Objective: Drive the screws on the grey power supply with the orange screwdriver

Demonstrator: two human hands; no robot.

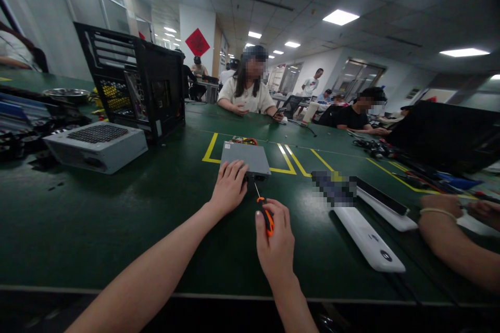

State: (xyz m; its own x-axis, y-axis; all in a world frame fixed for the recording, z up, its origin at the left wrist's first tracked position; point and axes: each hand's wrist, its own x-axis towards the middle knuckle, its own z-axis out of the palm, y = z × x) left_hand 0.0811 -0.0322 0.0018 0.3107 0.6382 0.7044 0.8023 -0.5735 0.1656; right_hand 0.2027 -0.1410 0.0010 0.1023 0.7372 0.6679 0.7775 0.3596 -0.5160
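A grey metal computer power supply [250,156] lies on the green table in front of me, colored wires showing at its far side. My left hand [230,184] grips its near left edge, with the fingers over the top; the thumb is partly hidden. In my right hand [275,234] is a screwdriver [269,221] with an orange and black handle. Its thin shaft points up and away toward the near face of the power supply. Whether the tip touches a screw there is too small to tell.
Left stand another power supply [99,143], a black computer case [136,83] and a metal bowl [66,94]. Right lie a white long device [369,239], a white tray [385,205] and a black monitor [445,135]. Another person's arm [449,234] rests at right; a person [250,83] sits opposite.
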